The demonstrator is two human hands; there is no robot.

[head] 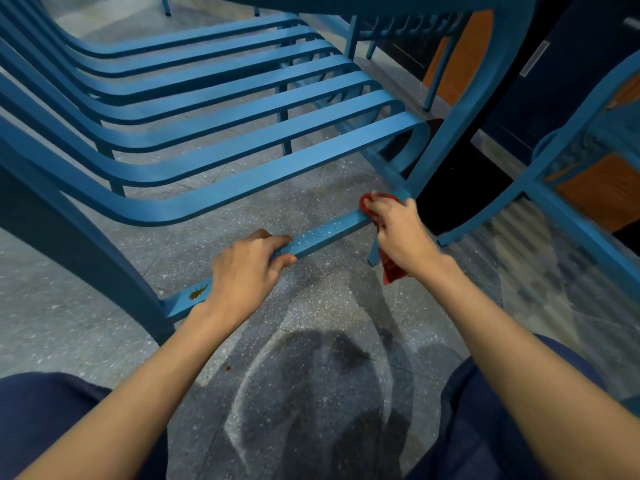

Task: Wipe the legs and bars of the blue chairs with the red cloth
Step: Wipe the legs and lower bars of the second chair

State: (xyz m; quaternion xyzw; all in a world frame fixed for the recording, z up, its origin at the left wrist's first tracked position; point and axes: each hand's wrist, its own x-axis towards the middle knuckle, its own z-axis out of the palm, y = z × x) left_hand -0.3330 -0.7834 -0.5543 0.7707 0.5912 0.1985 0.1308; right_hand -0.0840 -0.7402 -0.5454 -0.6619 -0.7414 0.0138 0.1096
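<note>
**Low bar of the blue chair under the cloth**

The person crouches on the floor (86,327) in front of a blue slatted chair (214,140). The left hand (247,268) closes around the low crossbar (322,233), fingers over the top and thumb below; I judge it is there to keep the chair from sliding while the other hand rubs. The right hand (401,233) holds the red cloth (391,268) bunched in its grip and presses it on the far end of the same bar, just where the bar meets the front leg (446,133). A loose tail of the cloth hangs down under the wrist.

The bar has its long axis running from lower left, at the near leg (114,271), up to the right toward the cloth. Between the two hands its top shows many pale specks (dust or drops, I cannot tell which). On the near side of the left hand there is a small brown stain (198,292) on the bar, not yet touched by the cloth.

It seems the wipe is at the right end, so most of the bar is left to do. A second blue chair (561,168) stands at the right, well apart from both hands.
</note>
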